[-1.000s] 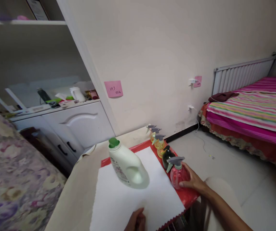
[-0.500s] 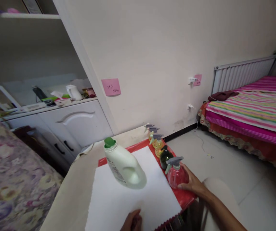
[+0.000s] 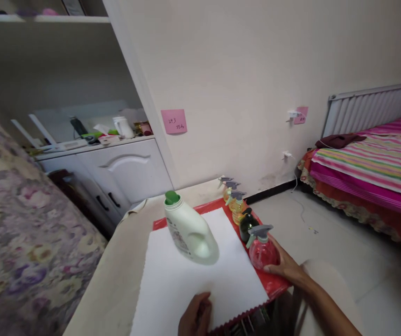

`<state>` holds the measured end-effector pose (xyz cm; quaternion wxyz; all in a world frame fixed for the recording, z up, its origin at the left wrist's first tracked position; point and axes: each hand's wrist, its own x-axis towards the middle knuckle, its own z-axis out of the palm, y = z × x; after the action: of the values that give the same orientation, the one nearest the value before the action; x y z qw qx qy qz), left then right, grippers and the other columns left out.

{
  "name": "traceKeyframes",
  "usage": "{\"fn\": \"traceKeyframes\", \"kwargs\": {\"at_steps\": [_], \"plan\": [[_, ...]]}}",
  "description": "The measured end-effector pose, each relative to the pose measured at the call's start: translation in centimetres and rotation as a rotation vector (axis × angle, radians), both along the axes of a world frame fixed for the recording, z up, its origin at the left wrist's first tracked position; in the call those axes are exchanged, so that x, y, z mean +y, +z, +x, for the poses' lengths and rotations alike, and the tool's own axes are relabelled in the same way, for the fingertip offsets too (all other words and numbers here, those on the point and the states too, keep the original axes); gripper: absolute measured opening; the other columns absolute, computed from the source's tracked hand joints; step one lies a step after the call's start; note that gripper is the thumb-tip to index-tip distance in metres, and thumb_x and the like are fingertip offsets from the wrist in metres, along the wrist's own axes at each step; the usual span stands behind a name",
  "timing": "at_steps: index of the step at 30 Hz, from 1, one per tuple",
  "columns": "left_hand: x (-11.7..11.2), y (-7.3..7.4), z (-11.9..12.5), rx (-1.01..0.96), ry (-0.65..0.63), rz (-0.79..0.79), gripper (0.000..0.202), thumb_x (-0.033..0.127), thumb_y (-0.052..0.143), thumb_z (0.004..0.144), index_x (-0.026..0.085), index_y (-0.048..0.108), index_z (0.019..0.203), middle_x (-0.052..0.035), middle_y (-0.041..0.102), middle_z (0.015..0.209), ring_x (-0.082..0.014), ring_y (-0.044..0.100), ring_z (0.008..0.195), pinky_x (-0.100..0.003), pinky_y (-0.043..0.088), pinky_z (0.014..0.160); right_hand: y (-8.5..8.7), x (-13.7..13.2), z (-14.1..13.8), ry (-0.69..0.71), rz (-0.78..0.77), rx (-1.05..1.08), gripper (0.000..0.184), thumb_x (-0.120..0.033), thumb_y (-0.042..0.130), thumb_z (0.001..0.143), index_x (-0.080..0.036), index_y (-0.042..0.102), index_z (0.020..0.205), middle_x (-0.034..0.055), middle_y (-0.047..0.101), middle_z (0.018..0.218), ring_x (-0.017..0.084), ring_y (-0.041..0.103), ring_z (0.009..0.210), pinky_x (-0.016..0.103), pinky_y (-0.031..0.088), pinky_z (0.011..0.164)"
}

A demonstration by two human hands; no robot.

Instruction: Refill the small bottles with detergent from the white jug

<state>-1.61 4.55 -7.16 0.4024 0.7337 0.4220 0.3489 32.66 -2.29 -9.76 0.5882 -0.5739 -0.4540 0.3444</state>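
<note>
My right hand [image 3: 286, 268] is wrapped round the side of a pink spray bottle [image 3: 263, 254] with a grey trigger head, upright at the near right of the table. My left hand [image 3: 196, 315] rests at the near edge of the white sheet [image 3: 172, 289], its fingers curled in with nothing visible in them. Ahead of it, a pale green detergent jug [image 3: 189, 228] with a green spout stands on the sheet. Behind the pink bottle come a dark green pump bottle [image 3: 248, 227] and a yellow spray bottle [image 3: 237, 210], with more spray bottles beyond.
Red plastic [image 3: 272, 282] lies beneath the sheet and bottles on a beige-covered table [image 3: 105, 284]. A white cabinet [image 3: 133, 163] holds a router and a white jug at the left. Floral fabric [image 3: 28, 233] hangs near left. A bed [image 3: 378, 163] stands at the right.
The view has turned slightly left, so the table and room sit further right in the picture. More of my left hand shows. My right hand stays on the pink spray bottle.
</note>
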Motion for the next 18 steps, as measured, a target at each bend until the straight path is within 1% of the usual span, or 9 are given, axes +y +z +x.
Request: {"fn": "traceKeyframes", "kwargs": {"at_steps": [3, 6, 8, 9, 11, 12, 14, 16, 18], "plan": [[-0.1, 0.4, -0.2, 0.005, -0.046, -0.021, 0.04, 0.055, 0.058, 0.081, 0.022, 0.071, 0.098, -0.0039, 0.073, 0.083, -0.0188, 0.067, 0.076, -0.027, 0.054, 0.072, 0.4, -0.2, -0.2, -0.006, 0.049, -0.008, 0.103, -0.041, 0.084, 0.057, -0.023, 0.032, 0.144, 0.0166, 0.038, 0.152, 0.036, 0.035, 0.139, 0.055, 0.026, 0.115], [-0.1, 0.6, -0.5, -0.02, -0.047, -0.049, 0.039, 0.053, 0.058, 0.082, 0.021, 0.07, 0.1, -0.0048, 0.073, 0.086, -0.0198, 0.068, 0.08, -0.028, 0.055, 0.075, 1.4, -1.3, -0.4, -0.084, 0.076, -0.032, 0.097, -0.04, 0.083, 0.057, -0.023, 0.036, 0.141, 0.0164, 0.043, 0.148, 0.035, 0.041, 0.135, 0.054, 0.03, 0.113], [0.2, 1.0, -1.0, -0.014, -0.036, -0.053, 0.037, 0.05, 0.057, 0.083, 0.021, 0.069, 0.103, -0.0047, 0.073, 0.087, -0.0201, 0.069, 0.081, -0.029, 0.055, 0.076, 2.2, -2.7, -0.7, -0.205, 0.055, -0.039, 0.081, -0.041, 0.081, 0.061, -0.023, 0.047, 0.132, 0.0148, 0.054, 0.138, 0.033, 0.052, 0.126, 0.049, 0.042, 0.106], [0.5, 1.1, -1.4, 0.0, -0.016, -0.042, 0.037, 0.049, 0.056, 0.083, 0.021, 0.068, 0.104, -0.0046, 0.073, 0.087, -0.0202, 0.069, 0.081, -0.03, 0.055, 0.077, 2.5, -3.6, -1.0, -0.293, 0.045, -0.035, 0.068, -0.043, 0.078, 0.063, -0.023, 0.053, 0.123, 0.0135, 0.061, 0.128, 0.032, 0.058, 0.118, 0.045, 0.049, 0.099], [1.5, 1.3, -2.5, 0.055, 0.047, 0.006, 0.036, 0.047, 0.054, 0.086, 0.021, 0.068, 0.106, -0.0048, 0.073, 0.09, -0.0208, 0.069, 0.084, -0.032, 0.055, 0.079, 3.0, -5.5, -1.9, -0.471, 0.032, -0.029, 0.044, -0.049, 0.074, 0.066, -0.021, 0.062, 0.099, 0.009, 0.071, 0.102, 0.028, 0.067, 0.094, 0.036, 0.057, 0.08], [2.2, 1.3, -3.3, 0.092, 0.084, 0.051, 0.036, 0.046, 0.052, 0.087, 0.021, 0.068, 0.107, -0.0054, 0.074, 0.093, -0.0216, 0.069, 0.086, -0.033, 0.055, 0.081, 3.2, -6.4, -2.5, -0.548, 0.027, -0.042, 0.037, -0.051, 0.073, 0.067, -0.021, 0.063, 0.088, 0.0059, 0.071, 0.087, 0.025, 0.067, 0.082, 0.032, 0.057, 0.071], [3.8, 0.7, -4.8, 0.185, 0.148, 0.192, 0.037, 0.044, 0.048, 0.089, 0.021, 0.067, 0.109, -0.0075, 0.073, 0.102, -0.024, 0.068, 0.095, -0.038, 0.055, 0.085, 3.5, -7.4, -4.3, -0.517, 0.016, -0.065, 0.029, -0.05, 0.07, 0.071, -0.022, 0.062, 0.079, 0.0016, 0.066, 0.072, 0.021, 0.063, 0.069, 0.027, 0.054, 0.06], [5.4, -0.5, -6.0, 0.304, 0.187, 0.403, 0.039, 0.041, 0.048, 0.088, 0.021, 0.066, 0.116, -0.0097, 0.07, 0.117, -0.0277, 0.062, 0.111, -0.046, 0.05, 0.097, 3.9, -7.1, -6.4, -0.347, -0.006, -0.091, 0.026, -0.047, 0.069, 0.074, -0.022, 0.062, 0.075, -0.0001, 0.063, 0.067, 0.019, 0.061, 0.064, 0.026, 0.052, 0.058], [6.4, -2.1, -6.8, 0.454, 0.237, 0.57, 0.042, 0.039, 0.049, 0.087, 0.019, 0.064, 0.122, -0.0122, 0.065, 0.127, -0.0313, 0.057, 0.12, -0.051, 0.047, 0.1, 4.5, -5.4, -8.7, -0.169, -0.013, -0.095, 0.024, -0.046, 0.067, 0.077, -0.022, 0.063, 0.078, 0.0004, 0.064, 0.07, 0.02, 0.063, 0.067, 0.028, 0.054, 0.061]]}}
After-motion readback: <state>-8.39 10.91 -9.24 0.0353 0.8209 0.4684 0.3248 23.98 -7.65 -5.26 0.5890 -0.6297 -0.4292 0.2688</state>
